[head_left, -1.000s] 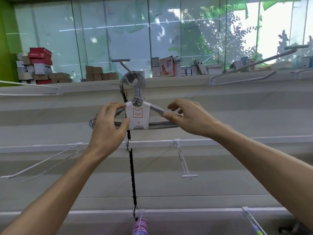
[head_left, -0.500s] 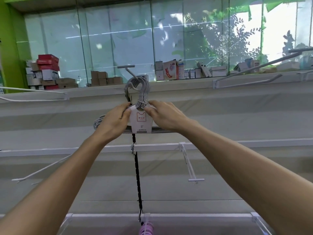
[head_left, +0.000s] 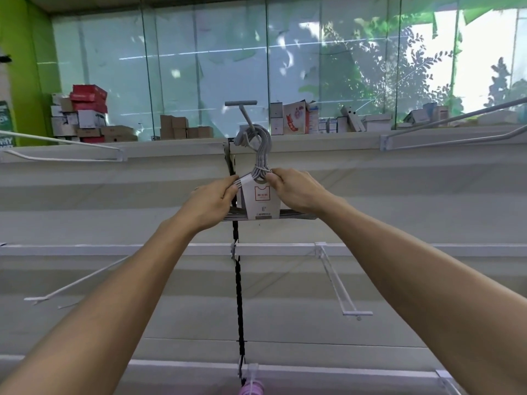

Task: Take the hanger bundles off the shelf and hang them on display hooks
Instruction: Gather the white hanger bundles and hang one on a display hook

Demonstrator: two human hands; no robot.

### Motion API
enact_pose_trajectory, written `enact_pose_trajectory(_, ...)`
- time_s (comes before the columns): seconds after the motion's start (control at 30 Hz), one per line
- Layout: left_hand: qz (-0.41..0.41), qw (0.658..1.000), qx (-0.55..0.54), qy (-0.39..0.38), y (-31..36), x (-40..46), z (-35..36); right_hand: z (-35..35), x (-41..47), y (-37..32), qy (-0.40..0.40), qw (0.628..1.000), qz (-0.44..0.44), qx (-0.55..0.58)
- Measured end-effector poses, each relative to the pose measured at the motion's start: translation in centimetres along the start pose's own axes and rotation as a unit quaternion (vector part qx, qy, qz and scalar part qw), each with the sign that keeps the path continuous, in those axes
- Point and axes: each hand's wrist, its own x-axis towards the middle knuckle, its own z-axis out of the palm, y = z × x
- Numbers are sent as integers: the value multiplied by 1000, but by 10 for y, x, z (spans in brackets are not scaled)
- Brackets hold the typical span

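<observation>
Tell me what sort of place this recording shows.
Most likely a retail shop aisle being stocked. White display hooks jut from a slotted shelving wall, a packaged hanger bundle with a printed card sleeve hangs on the top hook, and stacked product boxes line the window ledge behind.

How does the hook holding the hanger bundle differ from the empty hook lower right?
The grey display hook carries the hanger bundle; the white display hook is bare. The grey one sits on the top rail, the white one a rail lower and further right. Both end in a crossbar tip.
</observation>
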Motion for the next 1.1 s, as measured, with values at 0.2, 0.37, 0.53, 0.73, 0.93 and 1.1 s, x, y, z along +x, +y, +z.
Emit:
enact_pose_trajectory(0.2, -7, 1000, 1, 1, -7, 13, 13, 4, 14, 9, -12, 1000, 14, 15)
enact_pose_trajectory(0.37, 1, 1000, 9, 7, -14, 21, 20, 10, 19, 16, -10, 1000, 8, 26)
enact_pose_trajectory(0.53, 0, 1000, 7, 2, -12, 21, 20, 10, 19, 17, -11, 1000, 5, 24)
enact_pose_trajectory(0.73, -2, 998, -49, 30, -10, 12, 13, 3, 8, 12, -18, 999, -16, 25)
enact_pose_trajectory(0.93, 13, 986, -113, 124, 3, -11, 8, -8, -25, 18, 42, 998, -49, -10)
enact_pose_trajectory(1.1, 54, 974, -171, 140, 38, -33, 8, -31, -64, 31, 81, 995, -61, -15)
